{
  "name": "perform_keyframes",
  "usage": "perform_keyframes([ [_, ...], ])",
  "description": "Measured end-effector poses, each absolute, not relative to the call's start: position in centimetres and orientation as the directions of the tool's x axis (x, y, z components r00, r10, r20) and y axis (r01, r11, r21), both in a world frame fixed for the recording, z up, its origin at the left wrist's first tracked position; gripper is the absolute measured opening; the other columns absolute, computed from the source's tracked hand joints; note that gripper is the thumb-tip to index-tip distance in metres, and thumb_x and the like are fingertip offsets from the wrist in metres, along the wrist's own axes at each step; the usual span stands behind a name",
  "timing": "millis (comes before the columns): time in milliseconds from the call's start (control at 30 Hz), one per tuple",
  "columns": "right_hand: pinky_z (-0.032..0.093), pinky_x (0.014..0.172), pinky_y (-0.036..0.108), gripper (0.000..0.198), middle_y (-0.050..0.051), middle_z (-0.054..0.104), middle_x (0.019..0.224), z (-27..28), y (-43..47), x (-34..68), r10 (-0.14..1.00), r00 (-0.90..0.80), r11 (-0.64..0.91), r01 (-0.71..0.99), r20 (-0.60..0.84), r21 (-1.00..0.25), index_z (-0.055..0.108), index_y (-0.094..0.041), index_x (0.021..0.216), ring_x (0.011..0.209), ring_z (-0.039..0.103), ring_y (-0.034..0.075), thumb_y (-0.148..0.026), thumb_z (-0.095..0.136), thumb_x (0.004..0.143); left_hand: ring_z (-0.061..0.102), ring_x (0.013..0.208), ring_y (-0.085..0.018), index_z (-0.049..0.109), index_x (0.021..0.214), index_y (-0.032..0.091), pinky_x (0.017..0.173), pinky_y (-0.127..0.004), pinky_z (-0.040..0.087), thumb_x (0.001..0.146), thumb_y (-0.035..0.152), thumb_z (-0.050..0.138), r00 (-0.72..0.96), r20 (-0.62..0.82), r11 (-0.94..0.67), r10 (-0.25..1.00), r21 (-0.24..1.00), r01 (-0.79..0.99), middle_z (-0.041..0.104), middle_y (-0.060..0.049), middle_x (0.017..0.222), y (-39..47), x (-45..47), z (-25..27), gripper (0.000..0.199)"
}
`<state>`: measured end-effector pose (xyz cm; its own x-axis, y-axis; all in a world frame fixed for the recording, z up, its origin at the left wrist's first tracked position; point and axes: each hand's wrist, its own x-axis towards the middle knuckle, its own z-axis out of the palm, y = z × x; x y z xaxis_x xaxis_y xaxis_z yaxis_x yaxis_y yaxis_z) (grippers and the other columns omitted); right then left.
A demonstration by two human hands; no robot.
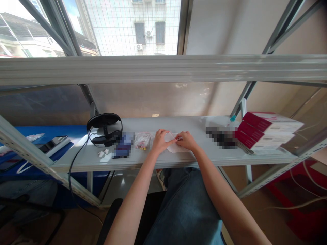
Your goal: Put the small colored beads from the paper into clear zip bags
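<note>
A white sheet of paper [176,147] lies on the grey shelf, partly covered by both hands. My left hand [159,142] rests over its left side, its thumb stretched to the right and its fingers apart from the thumb. The tip of that thumb meets the fingertips of my right hand [187,141]. On the right side of the paper, the right hand's fingers are drawn together around a small reddish thing too small to name. A clear plastic bag [142,141] with small coloured pieces lies just left of my left hand.
Black headphones [106,139], white earbuds [103,153] and a blurred blue item [124,145] are on the left. Rightward are a blurred dark object [222,137] and stacked red-and-white boxes [268,131]. A metal beam [163,69] crosses above the shelf.
</note>
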<state>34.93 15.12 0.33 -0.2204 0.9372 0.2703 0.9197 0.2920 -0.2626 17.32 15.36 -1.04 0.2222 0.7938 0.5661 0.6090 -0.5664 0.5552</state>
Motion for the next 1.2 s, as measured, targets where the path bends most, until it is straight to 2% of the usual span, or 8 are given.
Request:
perform_keyframes([
  [133, 0.036, 0.079, 0.028, 0.019, 0.006, 0.062, 0.084, 0.5, 15.1, 34.7, 0.934, -0.224, 0.299, 0.917, 0.277, -0.264, 0.068, -0.021, 0.082, 0.081, 0.05, 0.018, -0.029, 0.054, 0.074, 0.048, 0.102, -0.019, 0.055, 0.107, 0.022, 0.091, -0.033, 0.04, 0.067, 0.054, 0.063, 0.22, 0.576, -0.571, 0.788, 0.547, 0.612, 0.049, -0.005, 0.105, 15.5, 17.3, -1.1, 0.051],
  [333, 0.038, 0.081, 0.031, 0.022, 0.004, 0.062, 0.086, 0.5, 15.4, 35.2, 0.888, -0.106, 0.34, 0.807, 0.447, -0.482, 0.066, -0.02, 0.084, 0.088, 0.052, 0.019, -0.034, 0.051, 0.078, 0.048, 0.103, -0.02, 0.055, 0.106, 0.023, 0.09, -0.033, 0.041, 0.067, 0.05, 0.065, 0.218, 0.556, -0.554, 0.802, 0.556, 0.62, 0.05, -0.005, 0.106, 15.5, 17.4, -1.0, 0.048],
  [433, 0.042, 0.074, 0.029, 0.027, 0.005, 0.062, 0.086, 0.4, 15.5, 35.0, 0.886, -0.088, 0.372, 0.72, 0.456, -0.585, 0.065, -0.019, 0.084, 0.084, 0.055, 0.018, -0.039, 0.049, 0.079, 0.048, 0.103, -0.02, 0.055, 0.106, 0.023, 0.09, -0.033, 0.04, 0.067, 0.049, 0.065, 0.221, 0.554, -0.557, 0.803, 0.562, 0.612, 0.05, -0.005, 0.106, 15.4, 17.4, -1.0, 0.048],
  [567, 0.044, 0.064, 0.026, 0.033, 0.004, 0.063, 0.082, 0.5, 15.3, 34.3, 0.897, -0.15, 0.403, 0.66, 0.415, -0.634, 0.065, -0.018, 0.082, 0.073, 0.058, 0.016, -0.046, 0.047, 0.08, 0.048, 0.103, -0.02, 0.055, 0.107, 0.023, 0.09, -0.033, 0.04, 0.067, 0.05, 0.064, 0.224, 0.551, -0.559, 0.804, 0.57, 0.602, 0.049, -0.005, 0.106, 15.4, 17.4, -1.0, 0.048],
  [700, 0.044, 0.066, 0.027, 0.038, 0.004, 0.063, 0.08, 0.5, 15.4, 34.3, 0.906, -0.129, 0.371, 0.698, 0.402, -0.612, 0.066, -0.018, 0.084, 0.073, 0.058, 0.017, -0.046, 0.042, 0.082, 0.048, 0.103, -0.019, 0.055, 0.107, 0.022, 0.091, -0.032, 0.04, 0.067, 0.051, 0.064, 0.221, 0.552, -0.557, 0.804, 0.571, 0.603, 0.05, -0.005, 0.106, 15.4, 17.4, -1.0, 0.049],
  [867, 0.038, 0.081, 0.031, 0.025, 0.005, 0.064, 0.088, 0.1, 15.9, 35.4, 0.911, -0.062, 0.27, 0.837, 0.408, -0.476, 0.069, -0.02, 0.086, 0.087, 0.053, 0.02, -0.034, 0.049, 0.079, 0.047, 0.104, -0.02, 0.055, 0.106, 0.023, 0.092, -0.032, 0.039, 0.067, 0.052, 0.064, 0.228, 0.546, -0.556, 0.806, 0.57, 0.604, 0.049, -0.005, 0.107, 15.4, 17.3, -1.0, 0.049],
  [1033, 0.035, 0.079, 0.031, 0.022, 0.008, 0.062, 0.089, 0.0, 15.6, 35.2, 0.954, -0.061, 0.168, 0.921, 0.295, -0.353, 0.071, -0.022, 0.085, 0.089, 0.05, 0.022, -0.032, 0.056, 0.073, 0.048, 0.103, -0.019, 0.056, 0.106, 0.023, 0.091, -0.032, 0.04, 0.066, 0.055, 0.063, 0.227, 0.555, -0.562, 0.8, 0.564, 0.605, 0.049, -0.005, 0.105, 15.5, 17.3, -1.1, 0.051],
  [1200, 0.034, 0.078, 0.03, 0.023, 0.007, 0.062, 0.092, 0.5, 15.2, 34.6, 0.967, -0.043, 0.126, 0.938, 0.253, -0.324, 0.071, -0.023, 0.087, 0.09, 0.047, 0.023, -0.032, 0.054, 0.073, 0.048, 0.102, -0.019, 0.055, 0.106, 0.022, 0.091, -0.032, 0.04, 0.066, 0.056, 0.063, 0.225, 0.576, -0.579, 0.786, 0.557, 0.596, 0.049, -0.005, 0.105, 15.7, 17.3, -1.3, 0.053],
])
